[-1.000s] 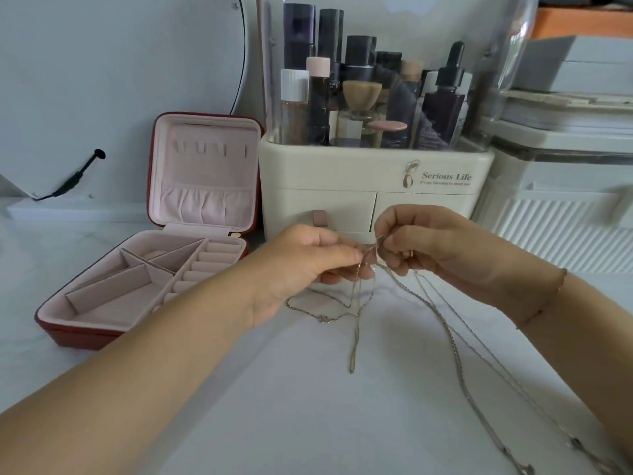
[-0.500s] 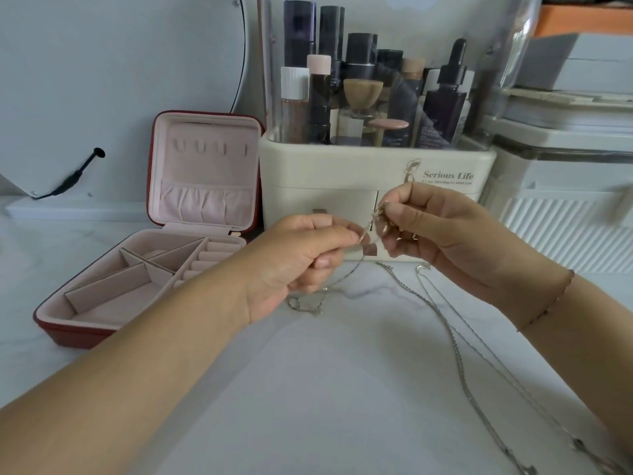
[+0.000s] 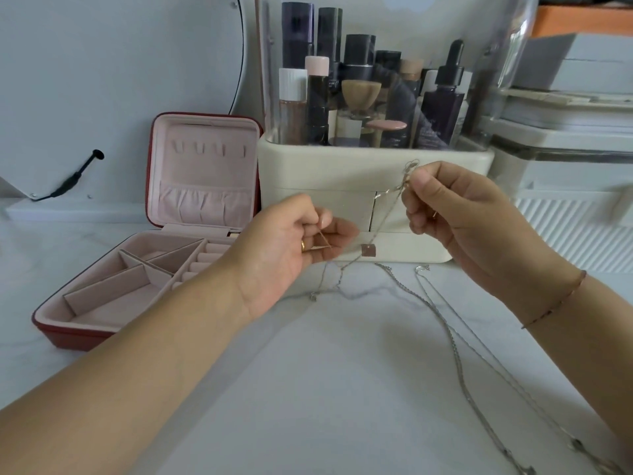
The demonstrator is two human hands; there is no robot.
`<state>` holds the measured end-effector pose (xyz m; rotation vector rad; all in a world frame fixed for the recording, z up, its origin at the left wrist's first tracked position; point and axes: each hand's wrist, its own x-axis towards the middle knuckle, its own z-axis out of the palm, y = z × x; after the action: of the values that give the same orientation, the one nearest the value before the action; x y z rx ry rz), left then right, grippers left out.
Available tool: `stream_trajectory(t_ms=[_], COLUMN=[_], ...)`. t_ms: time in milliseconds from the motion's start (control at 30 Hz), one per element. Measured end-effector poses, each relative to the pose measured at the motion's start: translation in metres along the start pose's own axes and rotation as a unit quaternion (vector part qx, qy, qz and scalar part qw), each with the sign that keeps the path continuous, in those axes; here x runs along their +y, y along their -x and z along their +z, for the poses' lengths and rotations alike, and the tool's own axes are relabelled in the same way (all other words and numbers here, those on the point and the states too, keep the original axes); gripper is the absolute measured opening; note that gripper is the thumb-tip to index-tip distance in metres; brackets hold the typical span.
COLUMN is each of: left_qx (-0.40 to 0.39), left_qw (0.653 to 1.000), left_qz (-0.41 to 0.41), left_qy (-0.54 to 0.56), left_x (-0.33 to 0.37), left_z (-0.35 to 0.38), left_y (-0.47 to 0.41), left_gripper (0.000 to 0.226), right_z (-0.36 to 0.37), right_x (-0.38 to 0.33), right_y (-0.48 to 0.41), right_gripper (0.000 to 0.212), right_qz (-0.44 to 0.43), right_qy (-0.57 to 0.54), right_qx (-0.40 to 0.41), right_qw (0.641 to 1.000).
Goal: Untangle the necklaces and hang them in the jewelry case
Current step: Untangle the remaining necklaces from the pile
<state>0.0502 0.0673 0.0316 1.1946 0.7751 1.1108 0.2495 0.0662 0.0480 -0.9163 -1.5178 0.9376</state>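
The left hand (image 3: pixel 301 241) and the right hand (image 3: pixel 455 214) hold a fine chain (image 3: pixel 394 200) raised above the table (image 3: pixel 308 389), in front of the organizer (image 3: pixel 342 173). The right thumb and forefinger pinch it just under a small knot (image 3: pixel 410 168); the left fingers are curled, pinching a loop of it. Its slack hangs down to the tabletop. Two more chains (image 3: pixel 457 365) lie to the right, apart from the open case (image 3: pixel 78 337) on the left, whose lid hooks (image 3: pixel 209 149) are bare.

The chain looks feather-light, limp and slippery, and likely to kink or snap if yanked. I'd pinch close on either side of the knot and tease it loose gently.
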Motion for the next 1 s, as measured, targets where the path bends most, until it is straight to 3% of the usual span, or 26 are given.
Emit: stream_trajectory(t_ms=[167, 267, 467, 1000], left_qx=[0.0, 0.018, 0.045, 0.07], left_qw=[0.996, 0.991, 0.986, 0.988], left_qz=[0.017, 0.018, 0.047, 0.029], left_qy=[0.085, 0.13, 0.153, 0.133], left_x=[0.004, 0.007, 0.018, 0.016], left_z=[-0.006, -0.01, -0.01, -0.013], left_y=[-0.001, -0.003, -0.001, -0.004], left_gripper=[0.015, 0.019, 0.023, 0.018], right_z=[-0.005, -0.004, -0.005, -0.006], right_x=[-0.004, -0.007, -0.006, -0.004], right_y=[-0.005, -0.006, -0.005, -0.004], right_gripper=[0.025, 0.035, 0.019, 0.017], right_qz=[0.062, 0.082, 0.089, 0.088], right_qy=[-0.181, -0.232, -0.207, -0.208], right_qx=[0.001, -0.007, -0.014, -0.07], right_qw=[0.981, 0.969, 0.974, 0.972])
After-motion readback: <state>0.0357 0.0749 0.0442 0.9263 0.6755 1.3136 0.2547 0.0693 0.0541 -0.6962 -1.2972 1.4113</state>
